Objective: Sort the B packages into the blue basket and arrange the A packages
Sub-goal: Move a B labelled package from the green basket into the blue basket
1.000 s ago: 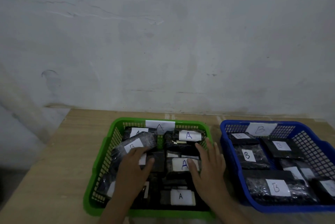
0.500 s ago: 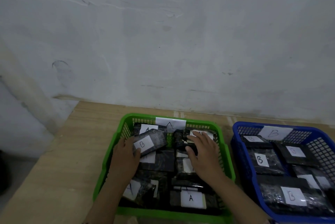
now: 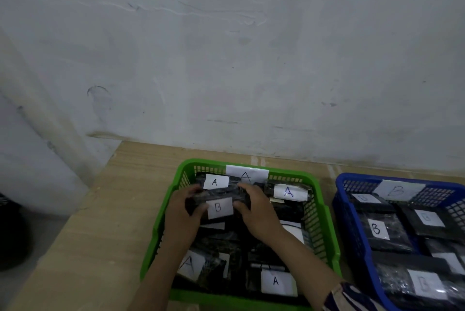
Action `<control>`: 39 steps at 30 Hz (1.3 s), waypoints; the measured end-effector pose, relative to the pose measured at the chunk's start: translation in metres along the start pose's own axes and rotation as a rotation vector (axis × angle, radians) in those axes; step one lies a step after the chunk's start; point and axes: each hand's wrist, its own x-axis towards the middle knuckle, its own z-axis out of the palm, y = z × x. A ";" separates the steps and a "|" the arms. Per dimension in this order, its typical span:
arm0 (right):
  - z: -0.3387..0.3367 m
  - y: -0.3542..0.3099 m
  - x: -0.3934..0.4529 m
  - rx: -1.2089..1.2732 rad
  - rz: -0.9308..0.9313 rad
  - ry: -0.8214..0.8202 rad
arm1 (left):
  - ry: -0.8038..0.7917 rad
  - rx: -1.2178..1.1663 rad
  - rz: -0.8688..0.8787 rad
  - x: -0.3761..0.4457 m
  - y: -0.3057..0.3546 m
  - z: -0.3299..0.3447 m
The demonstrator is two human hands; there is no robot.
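Observation:
A dark package with a white B label [image 3: 219, 206] is lifted above the green basket [image 3: 327, 230]. My left hand [image 3: 183, 217] grips its left end and my right hand [image 3: 256, 212] grips its right end. Under and around it lie several dark packages labelled A [image 3: 288, 192], inside the green basket marked A. The blue basket [image 3: 352, 225] at the right, marked B, holds several B packages [image 3: 380, 230].
Both baskets stand on a wooden table [image 3: 105, 230] against a pale wall [image 3: 226, 59]. The table's left edge drops to a dim floor with a dark object [image 3: 10, 232]. A striped sleeve [image 3: 349, 298] shows at the bottom right.
My right hand moved left from the far A package to the B package. Both hands now hold it, raised over the basket's back left part. The camera tilted up slightly.

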 end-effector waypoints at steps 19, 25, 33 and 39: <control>-0.131 0.070 -0.132 0.478 0.141 0.449 | -0.398 -0.394 0.151 -0.080 0.119 0.092; -0.170 0.110 -0.169 0.577 0.162 0.497 | -0.421 -0.508 -0.004 -0.109 0.144 0.150; -0.210 0.152 -0.193 0.539 0.216 0.517 | -0.582 -0.322 0.056 -0.134 0.162 0.196; -0.247 0.179 -0.196 0.539 0.297 0.622 | -0.458 -0.387 0.083 -0.131 0.181 0.217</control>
